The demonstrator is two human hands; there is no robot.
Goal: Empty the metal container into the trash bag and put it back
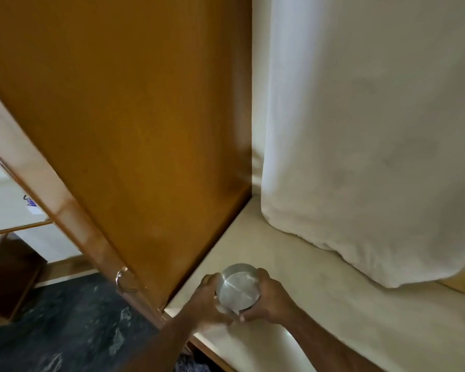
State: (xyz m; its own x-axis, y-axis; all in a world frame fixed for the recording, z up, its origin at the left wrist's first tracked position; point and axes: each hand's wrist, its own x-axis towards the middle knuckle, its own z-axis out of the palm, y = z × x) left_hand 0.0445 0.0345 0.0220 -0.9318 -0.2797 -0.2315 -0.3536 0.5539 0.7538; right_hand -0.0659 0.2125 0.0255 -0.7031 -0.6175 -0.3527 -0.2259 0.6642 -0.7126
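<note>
A round shiny metal container (238, 287) is held between both hands just above the front left part of a cream shelf (320, 312). Its flat round face is turned up towards me. My left hand (206, 299) grips its left side and my right hand (267, 300) grips its right side. Whether it touches the shelf cannot be told. No trash bag is in view.
An orange-brown wooden panel (124, 130) rises left of the shelf, with a metal ring handle (124, 281) on its front edge. A large white pillow (373, 143) fills the right back of the shelf. Dark marbled floor (65, 331) lies below left, beside a brown box (10, 277).
</note>
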